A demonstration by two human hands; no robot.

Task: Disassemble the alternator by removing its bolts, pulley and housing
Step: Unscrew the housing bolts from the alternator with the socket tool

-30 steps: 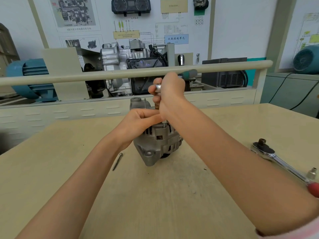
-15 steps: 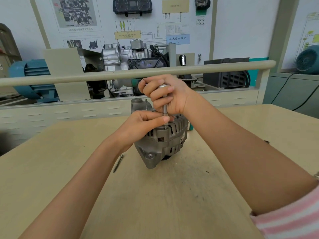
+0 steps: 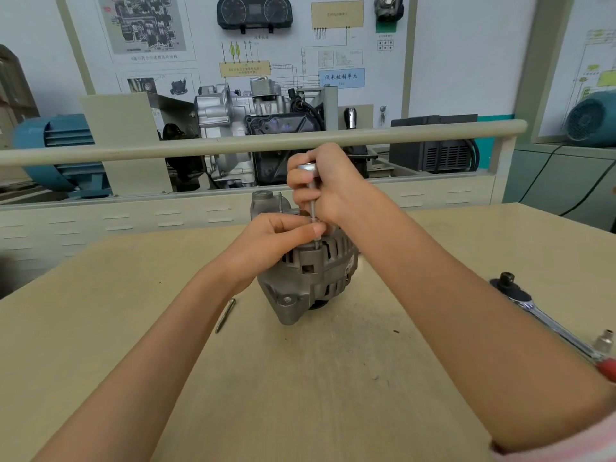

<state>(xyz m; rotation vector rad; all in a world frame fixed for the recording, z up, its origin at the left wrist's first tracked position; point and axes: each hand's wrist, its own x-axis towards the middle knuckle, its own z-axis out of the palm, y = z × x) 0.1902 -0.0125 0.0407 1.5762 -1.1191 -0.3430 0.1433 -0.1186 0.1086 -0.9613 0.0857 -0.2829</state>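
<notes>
right hand [image 3: 328, 181] fingers wrapped round socket driver [image 3: 312, 198], turning a bolt | left hand [image 3: 276, 241] fingers pinching its tip, steadying it atop alternator [image 3: 313, 278]

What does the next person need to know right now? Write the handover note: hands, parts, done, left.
Right hand: grips a thin metal driver shaft, held upright over the alternator.
Left hand: pinches the shaft's lower end where it meets the alternator top.
Alternator: stands on the table, housing in one piece.
One long bolt lies on the table left of it; the ratchet wrench lies to the right, unused.
Done: seemingly one bolt out.
Left: the bolt under the driver, any others, pulley (not visible), housing.
</notes>
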